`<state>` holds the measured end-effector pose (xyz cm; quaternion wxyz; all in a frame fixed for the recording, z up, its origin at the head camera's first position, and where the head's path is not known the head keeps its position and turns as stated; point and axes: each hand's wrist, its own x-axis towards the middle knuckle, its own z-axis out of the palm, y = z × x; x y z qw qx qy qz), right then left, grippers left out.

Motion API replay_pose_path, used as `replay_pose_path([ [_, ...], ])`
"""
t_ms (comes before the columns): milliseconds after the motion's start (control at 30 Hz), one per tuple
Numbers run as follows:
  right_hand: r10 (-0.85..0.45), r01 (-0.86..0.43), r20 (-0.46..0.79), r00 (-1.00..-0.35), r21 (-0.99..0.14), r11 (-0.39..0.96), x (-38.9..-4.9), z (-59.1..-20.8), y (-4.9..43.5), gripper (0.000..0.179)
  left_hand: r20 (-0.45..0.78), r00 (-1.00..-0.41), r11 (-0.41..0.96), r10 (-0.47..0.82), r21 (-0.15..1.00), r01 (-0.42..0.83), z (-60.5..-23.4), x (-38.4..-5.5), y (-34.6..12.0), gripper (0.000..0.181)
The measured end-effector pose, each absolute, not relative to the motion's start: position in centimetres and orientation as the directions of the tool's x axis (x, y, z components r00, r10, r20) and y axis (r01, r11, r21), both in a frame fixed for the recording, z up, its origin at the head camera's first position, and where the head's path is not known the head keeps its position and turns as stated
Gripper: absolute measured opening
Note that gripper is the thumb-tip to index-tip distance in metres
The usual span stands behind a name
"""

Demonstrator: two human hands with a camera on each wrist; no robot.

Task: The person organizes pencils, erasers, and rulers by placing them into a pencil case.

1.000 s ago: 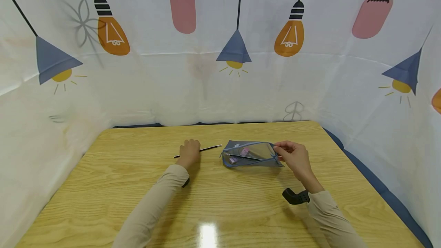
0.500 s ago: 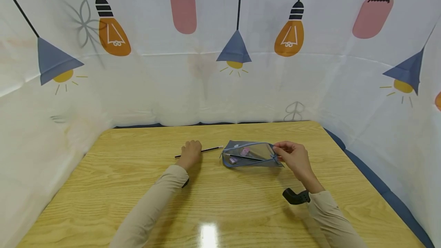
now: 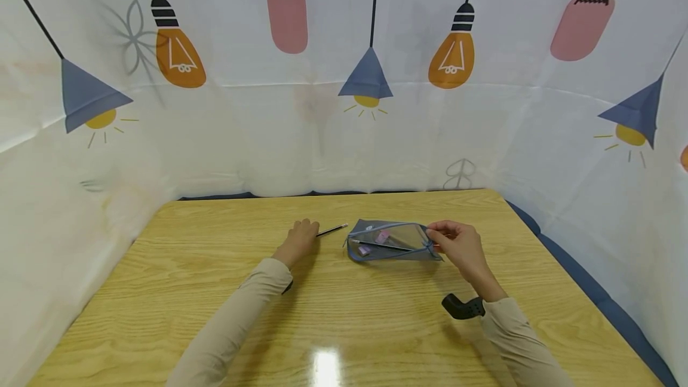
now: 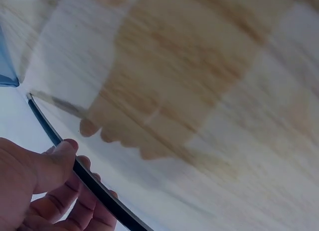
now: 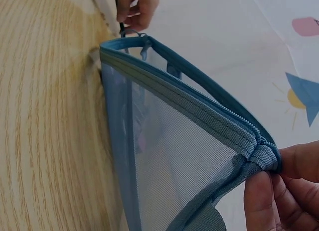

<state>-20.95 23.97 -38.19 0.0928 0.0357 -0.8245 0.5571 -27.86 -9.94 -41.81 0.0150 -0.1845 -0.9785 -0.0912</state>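
Note:
My left hand pinches a black pencil with a pale tip, left of the pouch. In the left wrist view thumb and fingertips hold the pencil near its middle, its shadow falling on the table. A blue-trimmed mesh zip pouch lies with its zipped mouth gaping towards the left hand. Through it show another dark pencil and small pink pieces, whose kind I cannot tell. At the pouch's right corner my right hand pinches the zip end between thumb and fingers.
Both lie over a wooden table with a bright reflection near its front. White cloth printed with lamps and bulbs surrounds the back and sides. A black strap device sits on the right wrist.
The left hand has shifted slightly right, and the pencil's left end no longer shows in the head view. The right hand and the pouch have stayed in place.

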Motion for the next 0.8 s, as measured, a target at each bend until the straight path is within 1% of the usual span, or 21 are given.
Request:
replay_pose_path([
  [100, 0.043, -0.162, 0.192, -0.98, -0.913, 0.375, -20.9, -38.2, 23.9, 0.024, 0.071, -0.928, 0.913, 0.365, 0.166, 0.372, -41.7, -27.6, -10.0, 0.013],
  [533, -0.032, -0.221, 0.226, -0.974, -0.901, 0.373, -21.1, -38.5, 23.9, 0.023, 0.155, -0.93, 0.918, 0.334, 0.171, 0.358, -42.1, -27.0, -10.6, 0.013],
  [800, -0.066, -0.261, 0.255, -0.965, -0.898, 0.354, -21.2, -38.6, 23.6, 0.022, 0.156, -0.935, 0.923, 0.318, 0.173, 0.343, -41.7, -26.5, -11.5, 0.009],
])
